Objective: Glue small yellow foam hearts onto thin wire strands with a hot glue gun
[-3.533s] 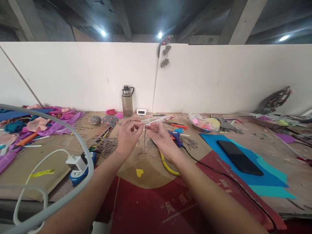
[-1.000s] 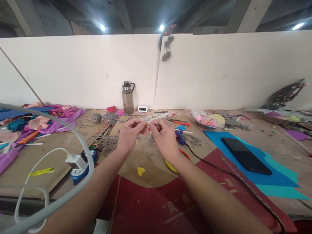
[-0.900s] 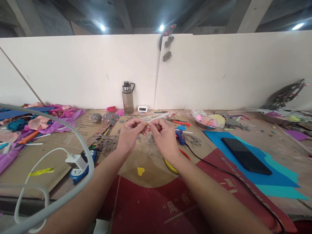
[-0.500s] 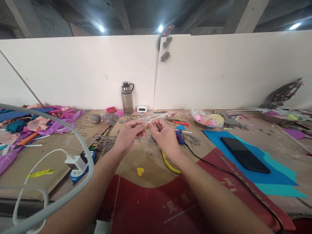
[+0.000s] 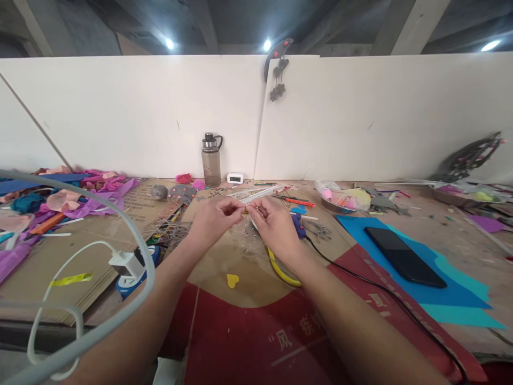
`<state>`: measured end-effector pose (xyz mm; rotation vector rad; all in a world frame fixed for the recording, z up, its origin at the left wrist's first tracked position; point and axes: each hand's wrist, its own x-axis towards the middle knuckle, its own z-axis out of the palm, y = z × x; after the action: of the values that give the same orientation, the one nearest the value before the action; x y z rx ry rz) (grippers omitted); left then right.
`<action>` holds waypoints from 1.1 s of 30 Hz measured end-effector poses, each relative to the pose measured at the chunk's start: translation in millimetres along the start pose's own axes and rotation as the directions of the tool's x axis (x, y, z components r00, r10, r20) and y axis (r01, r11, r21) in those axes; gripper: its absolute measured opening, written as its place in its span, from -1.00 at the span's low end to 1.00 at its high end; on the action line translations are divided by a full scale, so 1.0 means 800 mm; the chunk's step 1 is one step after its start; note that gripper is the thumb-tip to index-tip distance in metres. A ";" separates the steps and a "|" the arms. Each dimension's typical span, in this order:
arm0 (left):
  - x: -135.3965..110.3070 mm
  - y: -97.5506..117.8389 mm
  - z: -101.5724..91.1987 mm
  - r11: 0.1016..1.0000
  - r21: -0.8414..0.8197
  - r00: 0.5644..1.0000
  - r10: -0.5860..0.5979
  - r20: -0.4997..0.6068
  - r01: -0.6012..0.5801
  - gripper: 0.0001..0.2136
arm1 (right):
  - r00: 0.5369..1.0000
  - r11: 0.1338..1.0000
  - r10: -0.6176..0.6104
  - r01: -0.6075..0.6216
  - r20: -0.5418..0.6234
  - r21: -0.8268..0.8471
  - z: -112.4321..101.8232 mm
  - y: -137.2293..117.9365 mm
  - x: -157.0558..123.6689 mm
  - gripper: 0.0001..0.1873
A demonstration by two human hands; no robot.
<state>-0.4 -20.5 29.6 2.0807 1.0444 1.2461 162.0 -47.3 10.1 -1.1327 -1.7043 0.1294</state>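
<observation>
My left hand point(image 5: 214, 219) and my right hand point(image 5: 276, 227) meet fingertip to fingertip above the cardboard-covered table point(image 5: 224, 262). Both pinch a tiny yellowish piece point(image 5: 245, 210) between thumb and forefinger; it is too small to name. A thin clear thread seems to hang below them, hard to make out. A yellow heart cut-out point(image 5: 232, 279) lies on the cardboard below my hands. A yellow curved strip point(image 5: 280, 271) lies under my right wrist. A blue glue gun point(image 5: 298, 227) sits just right of my right hand, partly hidden.
A water bottle point(image 5: 210, 159) and a small clock point(image 5: 234, 178) stand by the white back wall. A black phone point(image 5: 404, 256) rests on blue sheets at right. A white charger point(image 5: 122, 263) with cable lies at left beside coloured paper scraps point(image 5: 64, 200). A bowl of bits point(image 5: 340, 200) sits behind.
My hands, apart 3.5 s ago, have come together and stay pinched on the small piece. They have dropped slightly lower and closer in the last half second.
</observation>
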 end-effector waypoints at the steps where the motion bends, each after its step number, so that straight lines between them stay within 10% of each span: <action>1: 0.000 -0.002 0.001 0.999 -0.033 1.000 -0.015 -0.024 0.014 -0.90 | 1.000 1.000 0.002 -0.002 -0.002 0.016 0.000 -0.001 -0.001 -0.89; 20: -0.003 0.002 0.016 0.953 -0.273 0.980 -0.168 -0.102 0.135 -0.85 | 0.960 0.890 0.272 -0.227 -0.060 0.396 0.013 -0.007 -0.005 -0.84; 33: -0.001 0.002 0.015 0.919 -0.354 0.985 -0.161 0.059 0.172 -0.80 | 0.943 0.903 0.326 -0.288 -0.071 0.319 0.009 -0.005 -0.001 -0.88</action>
<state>11.0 -22.5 24.9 1.6914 0.8839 1.2134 153.9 -47.2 8.2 -1.1420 -1.3304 0.4948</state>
